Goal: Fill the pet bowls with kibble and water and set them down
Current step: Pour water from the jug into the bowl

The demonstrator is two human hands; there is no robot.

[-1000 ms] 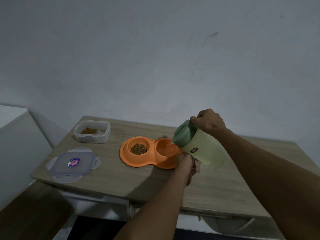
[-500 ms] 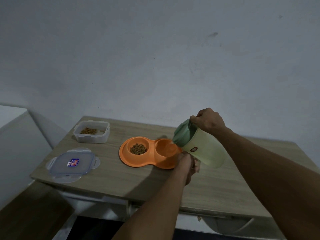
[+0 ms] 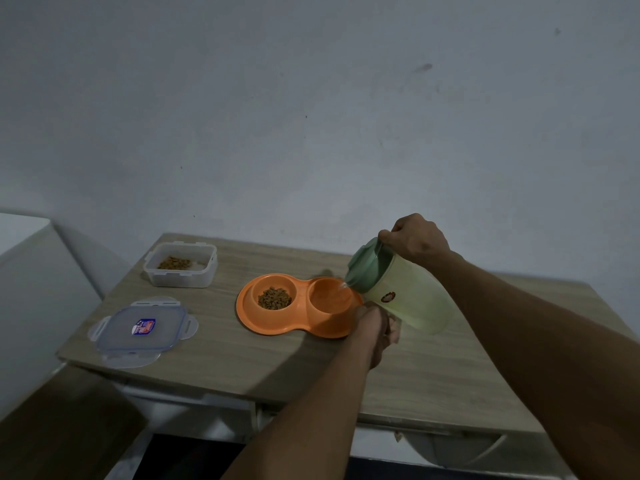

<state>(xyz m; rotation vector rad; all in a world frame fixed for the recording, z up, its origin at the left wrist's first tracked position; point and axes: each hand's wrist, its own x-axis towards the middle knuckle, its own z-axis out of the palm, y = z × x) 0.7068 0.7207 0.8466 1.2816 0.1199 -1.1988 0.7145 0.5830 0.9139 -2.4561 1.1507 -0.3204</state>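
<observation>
Pour under way; the water side is filling.

- Your right hand (image 3: 414,239) is clenched round the top of the green pitcher (image 3: 412,299), at the back, just behind its lid (image 3: 365,266). Which part of the pitcher the fingers wrap is not clear from here.
- The pitcher is held off the desk (image 3: 277,362), tipped over to your left. Its long axis runs from the raised base at lower right to the lid end at upper left, and the lid end hangs over the right rim of the double bowl (image 3: 247,317).
- A thin stream (image 3: 343,285) leaves the lid end and falls into the water well (image 3: 329,301), the right of the two wells. How full that well is cannot be read in this light.
- The left well already holds kibble (image 3: 274,298).
- Your left hand (image 3: 375,329) is at the bowl's near right corner, directly under the pitcher's belly, touching the rim. The fingers look curled, but the back of the hand hides whether they pinch the rim or only brace it.

The relation to watch: the well lies left of and below the lid end, so the stream lands close to the well's right wall. Tip further and the landing point walks left, toward the ridge between the wells and the dry kibble. To stop, swing the base back down until the axis is upright.

Your left hand is the nearer one to the bowl and is well placed to lift it once the pitcher is set down.

Elsewhere, to the left on the desk: the open tub (image 3: 180,277) with some kibble in it, and its lid (image 3: 142,329) lying flat nearer you.
</observation>
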